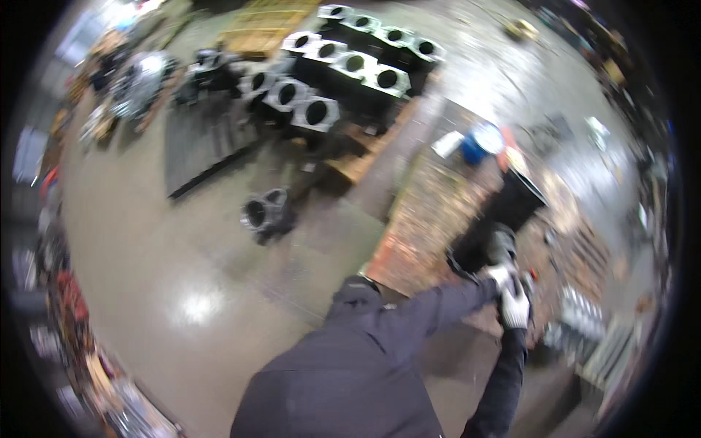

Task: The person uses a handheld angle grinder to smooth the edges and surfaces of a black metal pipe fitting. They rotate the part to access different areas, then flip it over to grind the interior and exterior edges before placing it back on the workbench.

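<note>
Glare patches whiten the grey floor [153,248], blur softens details, and curved edges darken to black.

White gloves cover my left hand [499,277] and right hand [515,309]; my sleeves [445,310] are charcoal. My dark tool [527,285] has a red-orange spot. The casting [511,201] is black, the table [423,219] mottled brown and rust-orange, the tub [478,145] blue and white. The farther castings [371,66] are black with silvery faces, the slats [264,29] yellow, the floor [139,241] greyish.
</note>
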A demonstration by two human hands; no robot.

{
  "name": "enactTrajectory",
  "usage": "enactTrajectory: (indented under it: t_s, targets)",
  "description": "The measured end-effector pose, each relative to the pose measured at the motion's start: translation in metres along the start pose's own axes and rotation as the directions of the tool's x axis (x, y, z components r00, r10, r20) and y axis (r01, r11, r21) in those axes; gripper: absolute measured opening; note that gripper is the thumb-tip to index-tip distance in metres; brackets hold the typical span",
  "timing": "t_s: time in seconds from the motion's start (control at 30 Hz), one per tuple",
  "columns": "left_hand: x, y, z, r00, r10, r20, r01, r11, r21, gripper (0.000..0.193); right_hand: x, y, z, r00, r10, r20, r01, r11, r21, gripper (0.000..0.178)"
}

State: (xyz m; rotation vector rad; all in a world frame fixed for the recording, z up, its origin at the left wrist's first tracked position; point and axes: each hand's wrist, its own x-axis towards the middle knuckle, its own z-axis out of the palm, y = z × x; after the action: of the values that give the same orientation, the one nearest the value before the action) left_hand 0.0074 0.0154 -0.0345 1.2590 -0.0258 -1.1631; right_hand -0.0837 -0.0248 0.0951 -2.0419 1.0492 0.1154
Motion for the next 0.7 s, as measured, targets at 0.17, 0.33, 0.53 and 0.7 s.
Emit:
enactTrajectory:
  t_s: [0.17, 0.33, 0.53, 0.7]
  targets:
    - [0.009, -0.009, 0.005, 0.933, -0.262, 0.248, 0.354, 0.795, -0.493, 0.029, -0.017, 0.005, 0.008, 0.994, -0.081, -0.067, 0.068, 0.982, -0.174, 0.066]
    - [-0.042, -0.005, 0.013, 0.951, -0.308, 0.030, 0.257, 0.731, -0.632, 0.027, -0.060, 0.005, 0.020, 0.987, -0.088, -0.135, 0.091, 0.996, 0.016, 0.066]
    - [-0.078, -0.003, 0.031, 0.951, -0.307, 0.043, 0.266, 0.740, -0.618, 0.028, -0.093, 0.005, 0.014, 0.984, -0.080, -0.160, 0.108, 0.978, 0.177, 0.066]
    - [-0.085, -0.006, 0.037, 0.911, -0.364, 0.193, 0.412, 0.790, -0.454, 0.032, -0.111, 0.001, -0.002, 0.986, -0.031, -0.166, 0.014, 0.995, -0.101, 0.068]
